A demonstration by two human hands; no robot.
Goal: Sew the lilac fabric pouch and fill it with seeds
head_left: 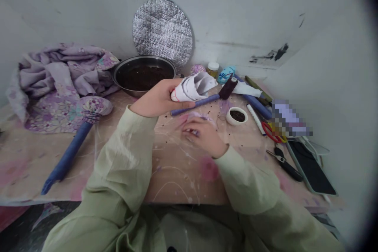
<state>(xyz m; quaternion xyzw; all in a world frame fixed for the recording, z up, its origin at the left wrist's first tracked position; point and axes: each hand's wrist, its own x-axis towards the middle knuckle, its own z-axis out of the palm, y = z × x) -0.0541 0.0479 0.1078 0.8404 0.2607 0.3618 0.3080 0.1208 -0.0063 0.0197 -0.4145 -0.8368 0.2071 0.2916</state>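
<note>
My left hand is closed around a rolled white piece, cloth or paper, with a red line near its lower end. Its layers flare open at the far right end. Lower and to the right, my right hand has its fingers drawn together, slightly blurred; what they pinch, if anything, is too small to make out. A thin blue stick lies just beneath the rolled piece. At the stick's far end is a spool of dark thread. A small white bowl of dark bits sits right of my right hand.
At the left lie floral cloth and a cloth-headed blue stick. Behind stand a dark-filled pan and a silver foil disc. Rightward are red-handled scissors, black-handled pliers, a white marker and a phone.
</note>
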